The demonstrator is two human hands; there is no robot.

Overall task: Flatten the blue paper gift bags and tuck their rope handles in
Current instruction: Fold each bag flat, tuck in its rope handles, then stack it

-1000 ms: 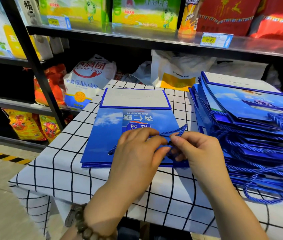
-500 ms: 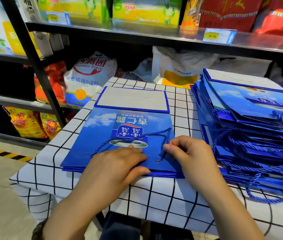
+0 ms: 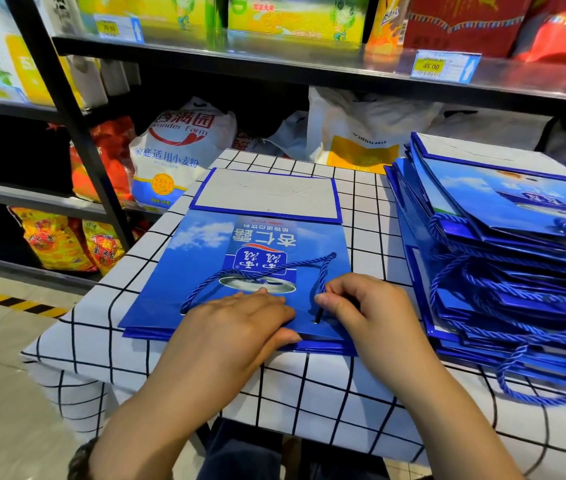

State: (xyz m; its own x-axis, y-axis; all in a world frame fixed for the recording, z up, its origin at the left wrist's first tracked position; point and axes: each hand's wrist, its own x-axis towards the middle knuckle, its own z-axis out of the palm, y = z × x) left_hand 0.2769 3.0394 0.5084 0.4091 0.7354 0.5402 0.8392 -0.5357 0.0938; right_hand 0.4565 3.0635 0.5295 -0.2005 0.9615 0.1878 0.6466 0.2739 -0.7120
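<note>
A flattened blue paper gift bag [image 3: 205, 271] lies on the checked tablecloth [image 3: 309, 393], its white folded base [image 3: 267, 197] pointing away from me. Its blue rope handle [image 3: 274, 268] lies looped across the printed face. My left hand [image 3: 236, 327] rests flat on the bag's near edge, fingers straight, thumb at the opening. My right hand [image 3: 371, 310] has its fingers curled and pinches the rope's right end beside the handle hole [image 3: 316, 321].
A tall pile of flattened blue bags [image 3: 503, 237] with loose rope loops fills the right of the table, some loops hanging over the front edge. Black store shelving [image 3: 77, 140] with flour sacks and boxed goods stands behind and left. Tiled floor lies left.
The bag has slid a little towards me and my left hand has settled flat on its near edge. One second ago both hands were pinching the rope over the bag's middle.
</note>
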